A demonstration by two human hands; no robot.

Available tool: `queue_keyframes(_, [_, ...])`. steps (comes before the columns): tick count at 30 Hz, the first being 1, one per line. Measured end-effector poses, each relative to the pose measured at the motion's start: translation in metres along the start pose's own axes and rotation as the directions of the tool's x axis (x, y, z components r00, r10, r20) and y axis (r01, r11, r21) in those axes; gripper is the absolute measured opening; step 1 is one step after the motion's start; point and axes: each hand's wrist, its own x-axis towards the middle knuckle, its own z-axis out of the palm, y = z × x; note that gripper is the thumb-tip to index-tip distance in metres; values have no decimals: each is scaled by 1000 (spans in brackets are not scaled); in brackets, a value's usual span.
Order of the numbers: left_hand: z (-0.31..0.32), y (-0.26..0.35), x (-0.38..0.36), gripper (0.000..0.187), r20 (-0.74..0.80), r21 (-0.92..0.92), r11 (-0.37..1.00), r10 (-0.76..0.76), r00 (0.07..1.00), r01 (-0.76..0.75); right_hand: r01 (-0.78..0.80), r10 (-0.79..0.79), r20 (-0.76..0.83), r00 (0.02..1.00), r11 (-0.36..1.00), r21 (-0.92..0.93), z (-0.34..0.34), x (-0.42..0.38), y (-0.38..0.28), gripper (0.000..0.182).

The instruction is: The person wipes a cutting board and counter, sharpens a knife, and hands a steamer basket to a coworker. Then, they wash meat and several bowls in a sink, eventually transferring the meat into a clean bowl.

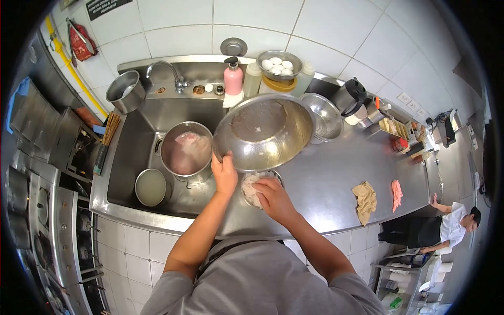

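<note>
I judge the step in hand to be emptying the big steel colander (265, 132) into the small bowl (261, 188) below it. My left hand (224, 174) grips the colander's near rim, fingers curled over the edge, and holds it tipped up on its side so that its inside faces me; a little white residue clings to the bottom. My right hand (274, 199) rests loosely cupped, half open, on the white food in the small bowl, touching it and clamping nothing. The bowl sits on the steel worktop (336, 178) just right of the sink (137, 152), directly under the colander's lower rim. In the sink stands a pot (186, 149) with pale pieces in water, and beside it a smaller pan (150, 187). The next move, as I read it, calls for a steady left grip while the last bits are scraped down, keeping them over the bowl and off the worktop.
</note>
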Motion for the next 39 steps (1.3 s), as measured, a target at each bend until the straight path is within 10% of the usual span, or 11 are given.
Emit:
queue_keyframes(5, [-9,-3,13,24,-123,-197,974,-138,983,112,-116,112,-87,990,993,-35,-25,-14,-16,44])
queue_keyframes(13, [-36,-3,16,33,-207,-371,913,-260,943,171,-69,167,250,954,932,-356,-8,-9,-8,55])
queue_keyframes(17, [-53,8,16,34,-232,-418,897,-257,938,142,-170,201,471,859,980,-107,-48,23,-8,49])
queue_keyframes(19, [-59,20,15,34,-246,-414,894,-292,924,172,-13,39,177,983,990,-143,-41,32,-13,43])
queue_keyframes(22, [-67,17,17,35,-268,-446,881,-301,915,159,116,-58,264,963,971,-210,-3,30,1,44])
queue_keyframes(26, [-103,12,14,38,-258,-487,842,-393,882,233,89,-27,361,932,984,-155,-26,7,3,50])
queue_keyframes(31, [-159,2,2,49,-278,-558,795,-448,850,236,-308,311,51,949,949,-59,-24,-28,25,72])
queue_keyframes(34, [-188,-2,-9,49,-316,-514,814,-473,822,271,-153,217,142,966,918,-365,2,-27,4,78])
queue_keyframes(39, [-218,9,-32,48,-370,-489,835,-461,807,253,-103,168,179,969,940,-325,-5,-16,-19,75])
